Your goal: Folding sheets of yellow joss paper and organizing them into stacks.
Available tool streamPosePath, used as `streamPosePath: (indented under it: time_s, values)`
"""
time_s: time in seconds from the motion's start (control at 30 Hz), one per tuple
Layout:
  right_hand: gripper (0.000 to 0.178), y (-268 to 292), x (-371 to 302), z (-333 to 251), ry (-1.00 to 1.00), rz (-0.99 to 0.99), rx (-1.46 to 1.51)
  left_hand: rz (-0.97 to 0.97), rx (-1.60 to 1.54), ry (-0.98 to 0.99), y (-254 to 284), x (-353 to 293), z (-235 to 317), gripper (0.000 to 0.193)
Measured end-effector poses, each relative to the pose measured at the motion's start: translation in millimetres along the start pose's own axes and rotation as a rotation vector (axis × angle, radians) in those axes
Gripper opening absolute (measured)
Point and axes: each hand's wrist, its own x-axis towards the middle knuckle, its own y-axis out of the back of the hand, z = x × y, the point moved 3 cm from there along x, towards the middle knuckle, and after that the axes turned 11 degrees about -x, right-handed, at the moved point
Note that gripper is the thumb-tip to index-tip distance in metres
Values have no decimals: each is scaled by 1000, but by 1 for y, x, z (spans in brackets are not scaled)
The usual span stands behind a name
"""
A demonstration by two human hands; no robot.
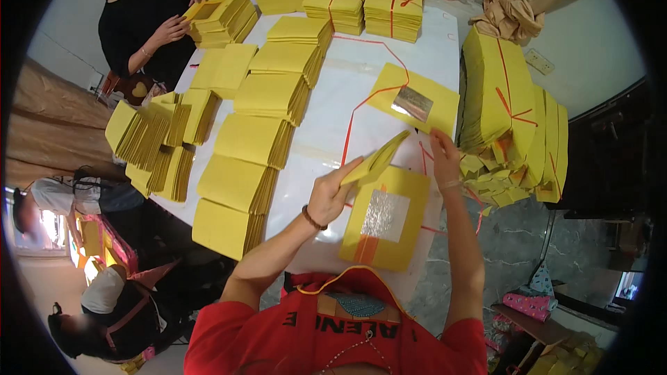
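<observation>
My left hand [330,194] grips a thin folded wad of yellow paper [379,160], tilted up off the table. Below it lies a yellow paper sheet with a silver foil square and an orange strip [372,243]. Farther off, a second yellow sheet with a smaller foil patch [413,103] rests flat, crossed by a red ribbon [354,118]. At that sheet's near edge my right hand [446,156] has its fingers pinched together on the paper. Part of the ribbon runs beneath the wad and my hands.
Rows of folded yellow paper stacks [236,184] fill the white table's [323,83] left half. Ribbon-tied bundles [392,14] stand at the back. Larger tied stacks [497,90] rise at right. A co-worker's hand [170,33] touches a stack at far left; two more people are lower left.
</observation>
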Motion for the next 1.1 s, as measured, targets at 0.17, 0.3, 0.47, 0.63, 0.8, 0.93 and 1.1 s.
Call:
streamPosePath:
  time_s: [0.17, 0.3, 0.47, 0.63, 0.8, 0.93, 1.1]
  values:
    - [33, -51, 137, 37, 82, -21, -335, 87, 15, -14, -1, -1, -15, 42]
    - [44, -92, 194, 41, -182, -121, -793, 264, -57, 158, 15, -10, -21, 34]
    - [22, -109, 220, 35, -162, -144, -893, 291, -66, 161, 27, -11, -27, 36]
    - [9, -78, 206, 18, -120, -159, 294, 419, -37, 114, 37, -10, -43, 34]
    - [14, 16, 121, 7, -254, -96, 871, 591, -63, 85, 45, 23, -55, 28]
    - [16, 52, 32, 2, -344, -66, 1085, 605, -16, -84, 48, 102, -74, 29]
    - [7, 60, -74, 15, -255, -185, 417, 224, 589, -496, 23, 224, -99, 50]
